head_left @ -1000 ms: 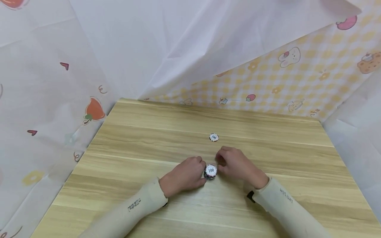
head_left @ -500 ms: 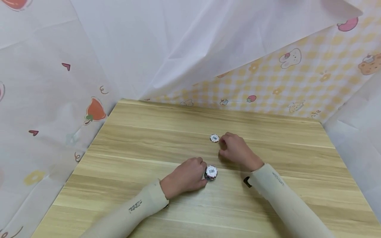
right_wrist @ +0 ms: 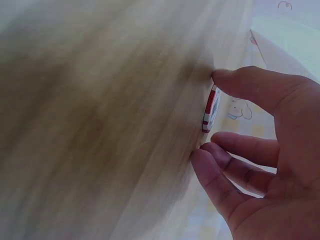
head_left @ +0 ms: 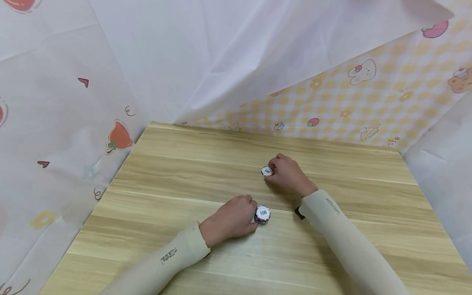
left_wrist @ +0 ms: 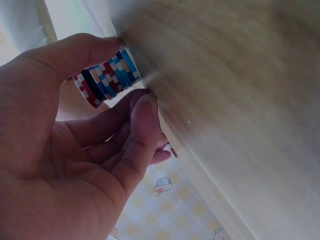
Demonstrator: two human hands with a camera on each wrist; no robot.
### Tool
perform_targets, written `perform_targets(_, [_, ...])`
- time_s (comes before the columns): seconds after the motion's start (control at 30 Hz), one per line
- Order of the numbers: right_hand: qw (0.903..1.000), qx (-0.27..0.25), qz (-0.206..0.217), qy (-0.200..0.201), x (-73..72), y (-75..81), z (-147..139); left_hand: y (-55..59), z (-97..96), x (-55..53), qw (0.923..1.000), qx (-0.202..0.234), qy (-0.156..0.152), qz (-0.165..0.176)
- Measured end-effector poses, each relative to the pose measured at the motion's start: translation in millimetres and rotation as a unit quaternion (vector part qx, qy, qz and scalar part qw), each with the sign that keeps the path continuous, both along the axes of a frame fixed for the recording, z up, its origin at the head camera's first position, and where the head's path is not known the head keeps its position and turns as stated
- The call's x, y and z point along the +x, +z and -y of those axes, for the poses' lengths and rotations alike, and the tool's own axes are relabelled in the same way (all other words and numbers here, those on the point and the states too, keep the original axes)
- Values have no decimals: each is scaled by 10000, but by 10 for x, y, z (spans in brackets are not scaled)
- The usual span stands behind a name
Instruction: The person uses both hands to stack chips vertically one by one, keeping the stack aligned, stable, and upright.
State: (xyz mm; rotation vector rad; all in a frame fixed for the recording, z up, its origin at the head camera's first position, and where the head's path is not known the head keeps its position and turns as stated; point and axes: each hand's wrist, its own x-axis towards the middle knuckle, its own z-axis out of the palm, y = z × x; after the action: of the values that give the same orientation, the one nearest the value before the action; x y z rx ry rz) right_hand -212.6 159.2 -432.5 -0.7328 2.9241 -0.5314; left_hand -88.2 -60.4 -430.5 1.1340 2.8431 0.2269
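Note:
A stack of poker chips [head_left: 262,214] stands on the wooden table, its top chip marked 100. My left hand [head_left: 233,216] steadies it from the left, thumb and curled fingers on either side; the left wrist view shows the stack's [left_wrist: 111,76] red, blue and white edges. Farther back lies a single poker chip [head_left: 266,171], flat and also marked 100. Around that chip is my right hand [head_left: 288,174], thumb on one side and bent fingers on the other. In the right wrist view, gaps show between the single chip [right_wrist: 211,110] and the fingertips [right_wrist: 200,155].
The wooden table [head_left: 191,164] spreads around both hands. Its back edge meets a yellow checked cloth [head_left: 332,110] with cartoon prints. White sheeting [head_left: 73,123] hangs on the left, and more hangs at the back and right.
My right hand has moved from beside the stack back to the single chip, and its thumb and fingers are now on either side of it. The left hand has stayed at the stack.

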Motion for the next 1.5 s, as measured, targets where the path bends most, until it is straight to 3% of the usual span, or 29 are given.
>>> perform_targets(0.73, [9986, 4, 466, -241, -144, 1, 73, -9, -9, -24, 10000, 2, 36, 30])
perform_targets(0.97, [9978, -98, 599, -265, -77, 46, 45, -11, 7, -11, 9999, 117, -36, -49])
perform_targets(1.27, [9997, -100, 113, 170, 47, 52, -28, 18, -2, -15, 10000, -1, -7, 18])
perform_targets(1.5, [9991, -278, 51, 305, 139, 46, -92, 29, -7, -16, 9999, -54, 23, 112])
